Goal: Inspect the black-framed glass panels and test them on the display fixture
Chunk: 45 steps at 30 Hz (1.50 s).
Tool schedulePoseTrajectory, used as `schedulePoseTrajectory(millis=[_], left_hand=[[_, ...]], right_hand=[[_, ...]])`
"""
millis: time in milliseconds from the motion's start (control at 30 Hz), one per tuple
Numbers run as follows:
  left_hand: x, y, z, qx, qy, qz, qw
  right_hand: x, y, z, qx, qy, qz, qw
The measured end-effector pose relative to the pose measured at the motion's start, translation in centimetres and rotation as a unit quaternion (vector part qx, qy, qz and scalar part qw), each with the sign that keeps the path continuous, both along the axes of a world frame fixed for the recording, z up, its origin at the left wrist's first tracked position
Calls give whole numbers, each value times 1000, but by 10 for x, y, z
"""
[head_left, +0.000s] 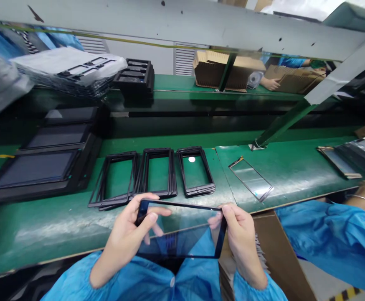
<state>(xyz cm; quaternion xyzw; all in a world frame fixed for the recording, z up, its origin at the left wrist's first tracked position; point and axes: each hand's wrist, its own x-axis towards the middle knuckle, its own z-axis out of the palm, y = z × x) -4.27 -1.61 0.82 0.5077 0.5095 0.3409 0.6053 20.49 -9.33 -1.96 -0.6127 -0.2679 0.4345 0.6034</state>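
Holding a dark-edged glass panel [182, 230] flat between both hands, just off the near edge of the green bench [60, 225].
My left hand [129, 234] clamps its left end, thumb on the glass; my right hand [240, 234] pinches its right end. On the bench's middle lie three stacks of black frames [158, 172], a loose glass sheet [251, 179] toward its right end, black trays [44, 163] toward its left.

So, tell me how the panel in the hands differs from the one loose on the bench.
The held panel is gripped at its ends by the left hand and right hand; the loose panel lies flat on the green bench, untouched. The held panel has a black border; the loose panel only a thin edge. The held panel runs crosswise; the loose panel diagonally. Both are thin, see-through rectangles.
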Motion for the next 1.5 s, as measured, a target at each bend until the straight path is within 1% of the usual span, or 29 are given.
schedulePoseTrajectory(millis=[67,167,200,267,300,333,367,400,433,467,500,533,633,733,767,833,867,933,967,1000,1067,1100,1167,1267,1367,1500], left_hand=[[1,-2,-2,2,-2,8,1000],[-1,-1,-11,23,6,7,1000],[-2,1,-14,53,14,5,998],[-3,7,-18,164,61,2,985],[-2,10,-18,235,102,-10,967],[-1,13,-16,306,148,-34,940],[1,17,-12,366,192,-73,908],[4,20,-8,409,226,-122,876],[7,23,-3,436,248,-170,848],[10,26,2,452,254,-209,829],[13,28,6,458,250,-235,820],[15,31,8,458,241,-249,819],[18,33,5,460,200,-260,825],[16,29,-1,466,193,-246,828],[16,26,-1,459,196,-249,830],[17,21,0,420,194,-283,840],[18,19,2,389,183,-305,850],[21,16,5,302,150,-322,885],[22,15,6,251,131,-311,907],[22,14,7,199,108,-290,930],[23,13,5,99,47,-238,965],[23,12,4,55,13,-213,975],[22,10,1,-12,-44,-172,984],[23,7,-3,-56,-75,-137,986],[24,5,-6,-68,-89,-125,986],[21,4,-8,-74,-89,-125,985]], right_hand=[[0,0,-1,7,15,-5,1000],[-1,-1,0,18,34,11,999],[-2,-1,1,18,25,15,999],[-4,-3,4,12,-10,15,1000],[-6,-3,5,7,-29,13,999],[-8,-4,6,4,-44,11,999],[-10,-5,7,4,-57,12,998],[-12,-6,7,5,-68,16,998],[-14,-7,7,8,-79,19,997],[-15,-8,7,10,-89,21,996],[-16,-9,6,12,-97,21,995],[-16,-10,5,14,-104,21,994],[-16,-12,3,15,-114,26,993],[-16,-10,6,6,-105,39,994],[-17,-7,8,6,-101,50,994],[-20,-1,12,17,-95,105,990],[-21,2,13,27,-86,141,986],[-22,8,15,33,-35,197,979],[-22,10,15,28,0,203,979],[-21,11,15,20,33,192,981],[-18,12,12,3,72,148,986],[-17,12,9,-2,75,123,990],[-15,11,4,1,71,79,994],[-17,11,-1,18,69,40,997],[-20,11,-3,32,85,38,995],[-20,10,-2,34,81,66,994]])
